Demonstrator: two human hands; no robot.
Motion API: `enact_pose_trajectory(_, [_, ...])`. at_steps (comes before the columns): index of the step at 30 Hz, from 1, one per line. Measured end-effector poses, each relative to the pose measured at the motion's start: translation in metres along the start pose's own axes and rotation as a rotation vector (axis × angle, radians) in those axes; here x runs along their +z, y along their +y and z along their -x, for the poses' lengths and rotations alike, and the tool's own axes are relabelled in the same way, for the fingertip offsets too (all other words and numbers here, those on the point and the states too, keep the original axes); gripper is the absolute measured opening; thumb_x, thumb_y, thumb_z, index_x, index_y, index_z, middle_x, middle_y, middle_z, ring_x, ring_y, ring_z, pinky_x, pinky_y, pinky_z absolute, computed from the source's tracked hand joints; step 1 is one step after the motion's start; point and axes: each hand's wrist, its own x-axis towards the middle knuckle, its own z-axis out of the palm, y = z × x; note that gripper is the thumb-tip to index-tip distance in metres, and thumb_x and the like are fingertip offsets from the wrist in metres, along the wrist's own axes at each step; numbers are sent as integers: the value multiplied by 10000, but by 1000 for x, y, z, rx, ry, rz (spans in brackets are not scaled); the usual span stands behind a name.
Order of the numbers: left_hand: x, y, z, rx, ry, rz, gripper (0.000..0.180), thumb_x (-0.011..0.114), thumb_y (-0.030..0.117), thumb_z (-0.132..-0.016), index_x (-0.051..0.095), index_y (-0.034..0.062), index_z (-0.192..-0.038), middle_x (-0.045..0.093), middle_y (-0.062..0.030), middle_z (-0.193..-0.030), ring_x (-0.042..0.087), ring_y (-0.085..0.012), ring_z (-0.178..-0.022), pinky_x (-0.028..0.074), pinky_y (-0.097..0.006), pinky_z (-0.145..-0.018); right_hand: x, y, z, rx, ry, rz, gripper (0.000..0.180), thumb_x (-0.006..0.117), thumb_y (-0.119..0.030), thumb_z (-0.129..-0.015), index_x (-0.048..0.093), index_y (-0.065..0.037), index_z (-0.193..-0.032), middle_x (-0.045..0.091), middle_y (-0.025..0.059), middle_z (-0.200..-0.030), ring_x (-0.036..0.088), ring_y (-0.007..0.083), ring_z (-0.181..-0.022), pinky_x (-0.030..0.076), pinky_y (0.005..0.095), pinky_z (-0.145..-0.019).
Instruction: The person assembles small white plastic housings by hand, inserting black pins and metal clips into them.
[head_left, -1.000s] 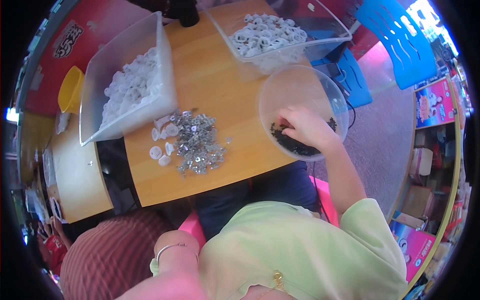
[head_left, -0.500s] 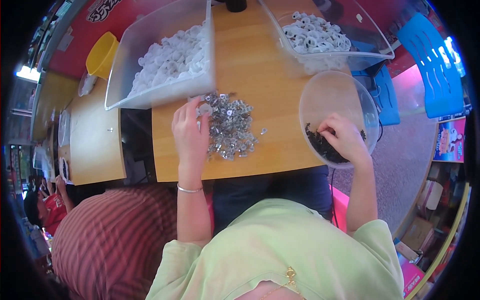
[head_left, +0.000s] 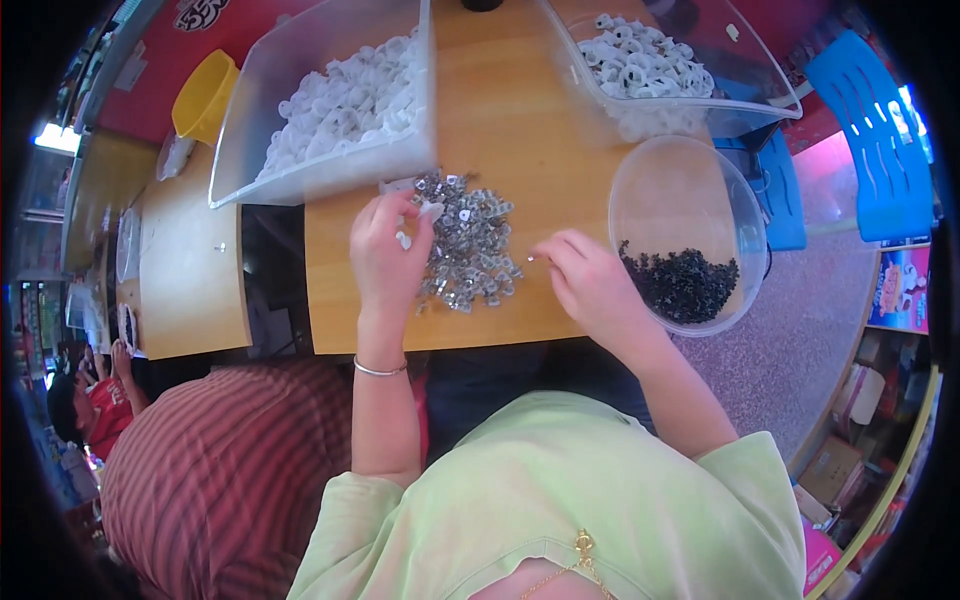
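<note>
My left hand (head_left: 385, 250) is closed on a small white plastic ring-like part (head_left: 432, 210); another white bit shows under its fingers. It is at the left edge of a pile of small silvery metal clips (head_left: 468, 240) on the wooden table. My right hand (head_left: 598, 285) hovers just right of that pile, thumb and forefinger pinched around a tiny shiny metal piece (head_left: 531, 259). Right of this hand stands a round clear plastic tub (head_left: 745, 200) with many small black parts (head_left: 690, 285) heaped at its near side.
A large clear bin (head_left: 330, 180) of white ring-like parts stands at the back left; a second clear bin (head_left: 740, 115) of similar parts is at the back right. A yellow container (head_left: 205, 98) and blue chair (head_left: 870, 140) flank them. A person in striped clothing (head_left: 230, 470) is at my left.
My right hand has left the black parts in the tub and moved left to the loose metal piece beside the pile. My left hand has turned slightly, showing the white part.
</note>
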Motion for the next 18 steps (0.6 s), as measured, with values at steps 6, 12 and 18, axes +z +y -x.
enact_pose_trajectory(6, [-16,31,9,-472,-136,1059,138,610,53,-854,486,34,-794,620,-201,-1058,640,-208,-888,521,-267,-715,28,25,-2,51,-20,77,159,627,-37,-762,568,-44,-909,543,113,-919,561,298,-891,466,394,-767])
enact_pose_trajectory(12, [-4,35,24,-689,-271,1704,124,567,28,-874,460,65,-822,582,-207,-1116,637,-253,-948,555,-239,-708,34,19,-1,143,29,9,136,632,-44,-777,556,-42,-890,560,121,-896,581,293,-833,480,359,-732])
enact_pose_trajectory(18, [0,43,33,-722,-311,1868,153,607,50,-862,487,74,-953,585,-137,-1074,598,-258,-1032,541,-264,-786,12,-1,2,431,31,-843,106,571,-64,-885,578,-34,-987,607,51,-939,606,139,-869,479,250,-765])
